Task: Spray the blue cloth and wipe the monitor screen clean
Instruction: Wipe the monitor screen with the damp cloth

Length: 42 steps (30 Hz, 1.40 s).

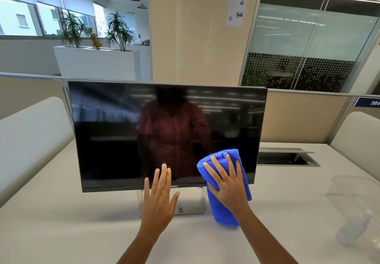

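A black monitor stands on a white desk, its dark screen reflecting a person. My right hand presses a folded blue cloth flat against the screen's lower right corner, fingers straight and spread. The cloth hangs down past the bezel toward the desk. My left hand is held flat with straight fingers in front of the lower middle of the screen, by the bezel logo; I cannot tell if it touches. A clear spray bottle lies blurred on the desk at the right.
The monitor's silver stand sits behind my hands. An open cable hatch is set in the white desk to the right. Beige partitions enclose the desk at the back and sides.
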{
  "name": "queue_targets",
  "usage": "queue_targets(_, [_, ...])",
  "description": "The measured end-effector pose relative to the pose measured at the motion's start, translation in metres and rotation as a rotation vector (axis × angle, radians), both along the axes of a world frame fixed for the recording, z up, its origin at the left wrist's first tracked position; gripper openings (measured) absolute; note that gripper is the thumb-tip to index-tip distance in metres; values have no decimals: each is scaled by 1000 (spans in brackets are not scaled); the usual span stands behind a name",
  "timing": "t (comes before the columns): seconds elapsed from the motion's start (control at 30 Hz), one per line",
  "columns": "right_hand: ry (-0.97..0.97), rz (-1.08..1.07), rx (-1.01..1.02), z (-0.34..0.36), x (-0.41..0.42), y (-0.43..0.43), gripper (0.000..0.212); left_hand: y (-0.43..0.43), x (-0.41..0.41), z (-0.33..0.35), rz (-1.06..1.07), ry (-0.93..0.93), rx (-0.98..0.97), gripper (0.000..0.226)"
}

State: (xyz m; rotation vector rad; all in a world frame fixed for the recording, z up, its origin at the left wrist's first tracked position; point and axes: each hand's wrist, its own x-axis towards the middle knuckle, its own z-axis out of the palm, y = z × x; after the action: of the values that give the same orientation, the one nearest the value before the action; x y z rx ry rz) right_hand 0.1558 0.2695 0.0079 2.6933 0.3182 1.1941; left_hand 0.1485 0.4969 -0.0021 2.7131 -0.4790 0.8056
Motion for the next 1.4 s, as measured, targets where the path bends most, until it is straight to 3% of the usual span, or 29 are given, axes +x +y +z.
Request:
queue_targets(0.27, [145,-90,439,-12,-39,-46,48,-17,-5,-6,18,92,-22,63])
queue_targets(0.43, [210,23,1067,-17,-58,-51,56,-42,-22,2,-144,151,-96,63])
queue_targets(0.53, [234,215,1321,1,-74,-43,55,-63,-34,9,-325,223,-269,54])
queue_targets(0.63, [296,347,1657,20,-93,-32,49,-83,-47,18,-448,448,-458,47])
queue_targets(0.77, [597,607,2057,34,-110,-22,52,-101,-55,35,-494,748,-733,39])
queue_targets(0.93, [900,833,2025,44,-120,-9,69,-99,-63,49,-498,983,-1064,21])
queue_targets(1.07, [928,740,1785,52,-126,-8,74,-87,-65,51,-531,1053,-1106,24])
queue_targets(1.23, [939,654,1526,60,-129,-17,80,-76,-66,53,-533,946,-1177,15])
queue_targets(1.4, [820,530,1430,72,-128,-32,85,-59,-60,63,-502,785,-1238,19])
